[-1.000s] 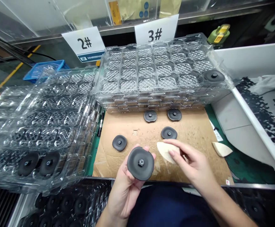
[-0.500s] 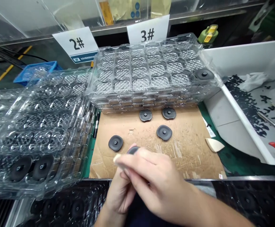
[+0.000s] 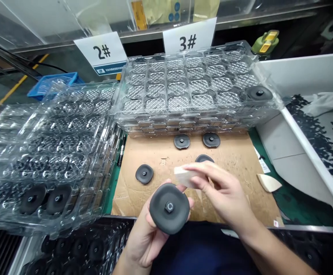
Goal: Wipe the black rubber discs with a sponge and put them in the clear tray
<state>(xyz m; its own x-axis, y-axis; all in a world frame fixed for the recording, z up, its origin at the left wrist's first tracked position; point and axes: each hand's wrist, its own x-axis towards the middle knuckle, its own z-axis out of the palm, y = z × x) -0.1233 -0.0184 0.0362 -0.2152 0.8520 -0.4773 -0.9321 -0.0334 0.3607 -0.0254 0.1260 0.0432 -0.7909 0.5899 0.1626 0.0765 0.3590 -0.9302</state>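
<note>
left hand (image 3: 151, 233): fingers wrapped under black disc (image 3: 169, 222), held above cardboard (image 3: 232, 152) near edge | right hand (image 3: 225, 191): pinching pale block (image 3: 182, 175) just beyond disc, contact unclear | risk: slack left grip could drop disc; lowered right fingers could knock loose disc (image 3: 204, 157) behind them

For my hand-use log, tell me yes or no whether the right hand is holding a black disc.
No, the right hand grips a pale piece, while the left hand holds the black disc.
</note>
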